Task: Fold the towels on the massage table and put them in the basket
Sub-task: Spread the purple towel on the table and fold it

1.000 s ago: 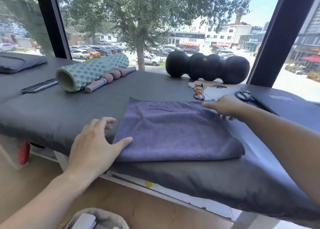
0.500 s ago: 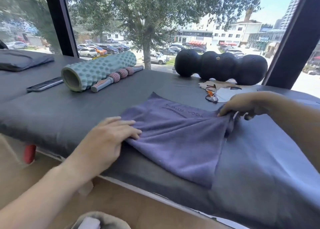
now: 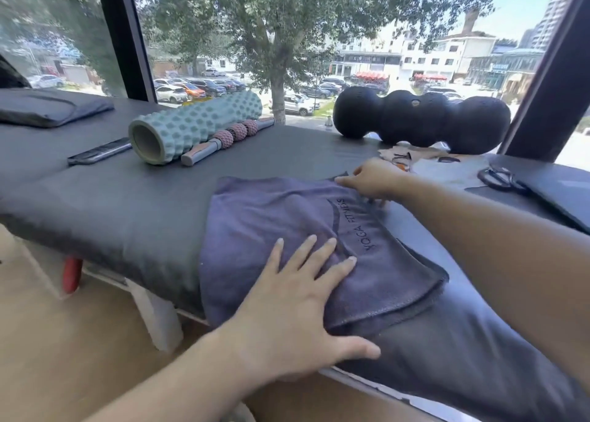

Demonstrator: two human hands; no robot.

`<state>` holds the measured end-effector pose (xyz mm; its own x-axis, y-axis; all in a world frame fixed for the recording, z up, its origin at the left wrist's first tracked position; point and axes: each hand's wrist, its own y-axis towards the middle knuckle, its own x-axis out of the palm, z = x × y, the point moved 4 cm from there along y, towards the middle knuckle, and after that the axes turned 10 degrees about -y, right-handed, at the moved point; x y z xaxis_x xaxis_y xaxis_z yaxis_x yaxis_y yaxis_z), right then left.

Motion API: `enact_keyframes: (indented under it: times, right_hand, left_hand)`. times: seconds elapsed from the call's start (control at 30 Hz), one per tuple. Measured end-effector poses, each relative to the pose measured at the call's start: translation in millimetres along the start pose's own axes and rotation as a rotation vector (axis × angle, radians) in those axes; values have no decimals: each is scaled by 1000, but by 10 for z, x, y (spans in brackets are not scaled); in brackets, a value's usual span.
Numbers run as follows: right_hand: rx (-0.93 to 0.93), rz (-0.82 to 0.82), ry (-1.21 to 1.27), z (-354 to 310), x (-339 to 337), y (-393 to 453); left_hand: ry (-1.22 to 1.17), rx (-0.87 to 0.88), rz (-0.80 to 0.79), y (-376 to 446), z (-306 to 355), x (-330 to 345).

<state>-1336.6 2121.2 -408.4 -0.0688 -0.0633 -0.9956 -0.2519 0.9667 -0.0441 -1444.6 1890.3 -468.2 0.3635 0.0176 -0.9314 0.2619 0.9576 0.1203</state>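
Purple towel (image 3: 287,230) lies folded over at the near edge of the massage table (image 3: 127,204), left hand (image 3: 297,297) flat on it with fingers spread, right hand (image 3: 372,179) at 1 o'clock pinching the far corner. Risk, my read: layers look misaligned and the near part overhangs the edge, so easing the press could let it slide off. No basket in view, contents can't tell.

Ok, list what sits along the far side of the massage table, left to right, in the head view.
Dark cushion → phone → teal foam roller → beaded massage stick → black peanut roller → scissors.
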Motion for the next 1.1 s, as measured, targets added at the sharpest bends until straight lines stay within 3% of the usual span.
enact_keyframes:
  times: [0.27,0.37,0.43,0.53,0.57,0.63,0.73,0.83,1.1]
  right_hand:
    - [86,99,334,17,10,145]
    - [166,-2,506,226,-56,126]
    - [195,-60,588,370,-71,117]
    - [183,-120,655,514,-57,86]
    - [178,-116,674,541,-52,74]
    - [178,-91,709,582,-25,50]
    - [220,-63,721,638,44,16]
    - [237,12,721,727,94,22]
    - [167,117,570,726,42,-50]
  left_hand:
    - [-5,199,53,-237,-197,-56]
    - [122,279,147,-219,-357,-212]
    - [218,237,217,-154,-571,-376]
    - [360,-21,192,-148,-850,-630]
    - [346,-77,136,-167,-896,-639]
    - [51,-21,56,-189,-771,-550]
    - [-308,141,115,-163,-243,-447]
    - [-251,272,252,-84,2,-226]
    - [-330,204,324,76,1,-90]
